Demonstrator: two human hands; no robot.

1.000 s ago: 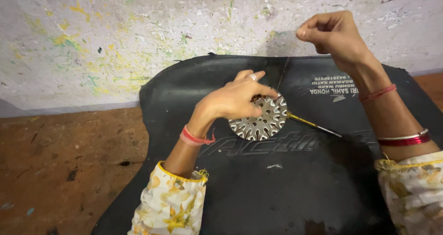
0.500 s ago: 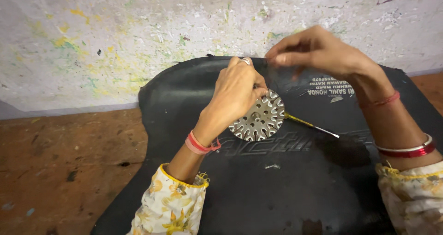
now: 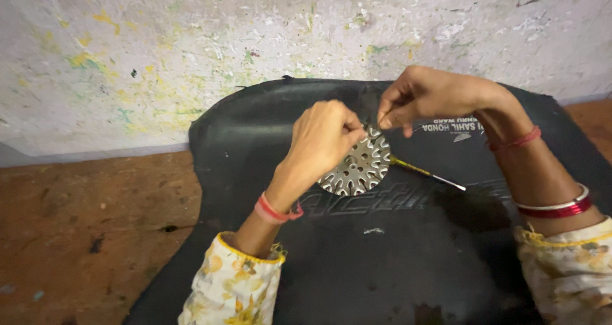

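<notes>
A round silver metal disc (image 3: pixel 359 167) with many holes and a toothed rim lies on a black rubber mat (image 3: pixel 395 255). My left hand (image 3: pixel 322 140) rests on the disc's upper left edge, fingers curled and pinching at its rim. Just above the disc's top edge, my right hand (image 3: pixel 424 98) pinches something very thin, possibly a thread or wire, too fine to see. The two hands almost touch. A thin yellow-handled tool (image 3: pixel 426 173) sticks out from under the disc toward the right.
The mat lies on a reddish-brown floor (image 3: pixel 83 223) against a paint-flecked whitish wall (image 3: pixel 191 51). A small pale scrap (image 3: pixel 374 230) lies on the mat below the disc. Both wrists wear red bands; the sleeves are floral.
My right hand has come down from the upper right to the disc's top edge. My left hand shifted from lying over the disc to pinching at its upper rim.
</notes>
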